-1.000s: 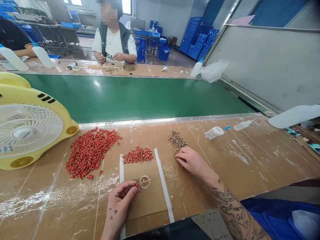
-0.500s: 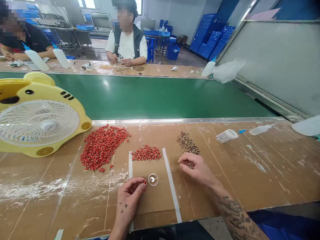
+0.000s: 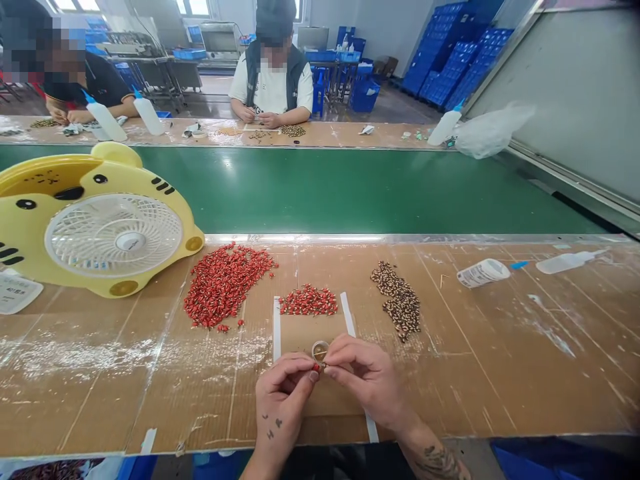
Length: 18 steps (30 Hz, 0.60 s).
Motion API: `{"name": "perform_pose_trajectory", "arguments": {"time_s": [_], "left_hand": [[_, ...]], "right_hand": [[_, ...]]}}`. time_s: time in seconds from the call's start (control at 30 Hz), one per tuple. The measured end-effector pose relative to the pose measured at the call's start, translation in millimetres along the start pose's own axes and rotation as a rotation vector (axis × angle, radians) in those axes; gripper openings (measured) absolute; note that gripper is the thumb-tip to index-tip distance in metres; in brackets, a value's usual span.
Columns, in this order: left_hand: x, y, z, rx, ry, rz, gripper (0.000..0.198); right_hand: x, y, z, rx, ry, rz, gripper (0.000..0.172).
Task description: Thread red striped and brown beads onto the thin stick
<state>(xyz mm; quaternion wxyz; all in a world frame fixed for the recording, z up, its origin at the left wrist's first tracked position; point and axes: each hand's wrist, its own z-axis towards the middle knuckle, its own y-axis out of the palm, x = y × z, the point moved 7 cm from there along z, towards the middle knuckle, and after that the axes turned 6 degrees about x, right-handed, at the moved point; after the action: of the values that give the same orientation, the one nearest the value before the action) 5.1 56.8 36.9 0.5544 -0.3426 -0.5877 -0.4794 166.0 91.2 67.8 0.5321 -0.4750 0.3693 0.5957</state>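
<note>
Both hands pinched together over a small clear cup [image 3: 320,350] — a tiny red bead [image 3: 317,367] held between them.

The left hand [image 3: 283,400] and right hand [image 3: 363,380] have their fingers closed in tight pinches on the bead, just below the cup's rim; whether the right pinch holds anything else is too small to tell. The cup sits on a brown card sheet [image 3: 313,330] between white tape strips [image 3: 277,327]. On the cardboard-covered bench [image 3: 500,373], a small red pile [image 3: 309,301] lies just above the sheet, a larger red pile [image 3: 225,287] to its left — and a speckled brown pile [image 3: 397,300] to its right.
</note>
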Motion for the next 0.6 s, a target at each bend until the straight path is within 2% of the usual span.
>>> {"name": "perform_pose_trajectory", "arguments": {"time_s": [0.33, 0.47, 0.6], "left_hand": [[2.3, 0.3, -5.0, -0.031, 0.068, 0.061, 0.009], [0.6, -3.7, -6.3, -0.018, 0.077, 0.110, 0.009], [1.5, -4.9, -8.2, -0.032, 0.076, 0.103, 0.009]], "right_hand": [[-6.3, 9.7, -4.2, -0.064, -0.053, -0.113, 0.008], [-2.4, 10.8, -5.0, -0.119, -0.009, -0.133, 0.013], [0.9, 8.4, -2.0, -0.188, 0.066, -0.102, 0.009]]}}
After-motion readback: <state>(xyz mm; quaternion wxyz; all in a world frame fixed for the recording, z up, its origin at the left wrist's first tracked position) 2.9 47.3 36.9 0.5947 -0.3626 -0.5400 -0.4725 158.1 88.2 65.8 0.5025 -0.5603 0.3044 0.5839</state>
